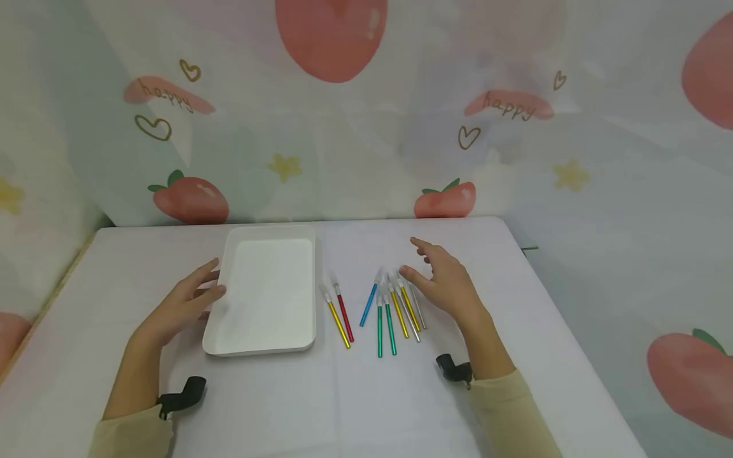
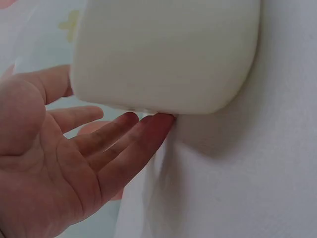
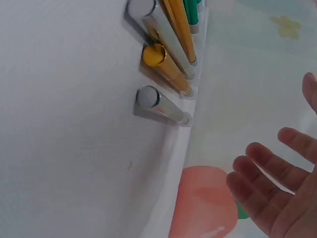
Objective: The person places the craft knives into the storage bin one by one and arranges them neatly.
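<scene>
A white rectangular tray (image 1: pixel 260 346) lies on the table, left of centre. My left hand (image 1: pixel 177 308) is at the tray's left side, fingers fairly straight. In the left wrist view its fingertips (image 2: pixel 161 124) meet the side wall, and the thumb is partly hidden behind the tray. Right of the tray lie several slim craft knives with clear caps and metallic handles: a red one (image 1: pixel 345 316), a blue one (image 1: pixel 369 305), and green, gold and silver ones. My right hand (image 1: pixel 446 286) hovers beside the right-hand group, fingers spread and holding nothing. A silver knife (image 3: pixel 161 104) lies nearest it.
A white cloth covers the table (image 1: pixel 275 407), whose back edge meets a printed fabric backdrop (image 1: pixel 355 140) with fruit and hearts. Black wrist cameras, one on the left wrist (image 1: pixel 183 395) and one on the right (image 1: pixel 452 369), stick out inward over the cloth.
</scene>
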`<state>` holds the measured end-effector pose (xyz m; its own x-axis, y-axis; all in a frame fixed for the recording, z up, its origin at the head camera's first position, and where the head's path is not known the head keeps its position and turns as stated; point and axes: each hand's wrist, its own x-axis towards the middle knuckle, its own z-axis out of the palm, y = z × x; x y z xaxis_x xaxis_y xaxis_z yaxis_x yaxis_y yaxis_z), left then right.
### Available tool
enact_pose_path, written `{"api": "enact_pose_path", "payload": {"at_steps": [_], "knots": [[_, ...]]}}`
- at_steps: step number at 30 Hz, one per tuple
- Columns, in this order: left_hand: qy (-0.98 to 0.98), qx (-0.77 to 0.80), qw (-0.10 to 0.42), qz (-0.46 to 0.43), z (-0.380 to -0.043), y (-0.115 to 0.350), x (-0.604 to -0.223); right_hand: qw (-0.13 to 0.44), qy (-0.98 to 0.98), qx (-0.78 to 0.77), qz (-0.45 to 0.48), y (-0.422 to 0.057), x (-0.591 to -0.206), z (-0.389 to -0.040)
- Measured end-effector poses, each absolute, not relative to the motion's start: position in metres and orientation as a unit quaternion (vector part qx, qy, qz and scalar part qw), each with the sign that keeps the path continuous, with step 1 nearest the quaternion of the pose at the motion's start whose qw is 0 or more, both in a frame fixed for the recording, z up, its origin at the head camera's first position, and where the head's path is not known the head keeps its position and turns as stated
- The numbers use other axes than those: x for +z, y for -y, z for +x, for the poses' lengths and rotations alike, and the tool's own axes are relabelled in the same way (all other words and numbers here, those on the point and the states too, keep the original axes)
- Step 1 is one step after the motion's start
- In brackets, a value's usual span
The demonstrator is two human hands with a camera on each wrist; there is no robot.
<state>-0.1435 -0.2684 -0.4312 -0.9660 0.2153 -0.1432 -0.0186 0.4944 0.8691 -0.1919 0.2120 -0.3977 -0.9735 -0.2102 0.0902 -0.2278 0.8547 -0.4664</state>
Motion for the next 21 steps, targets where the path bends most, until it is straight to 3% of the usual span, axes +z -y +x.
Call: {"api": "enact_pose_path", "payload": {"at_steps": [12,21], "knots": [[-0.803,0.580,0.132,0.041,-0.143,0.284,-0.455,-0.059,0.959,0.264,0.087,-0.209,-0.410,-0.193],[-0.782,0.609,0.133,0.020,-0.140,0.282,-0.458,-0.099,0.952,0.246,0.154,-0.132,-0.406,-0.187]]}}
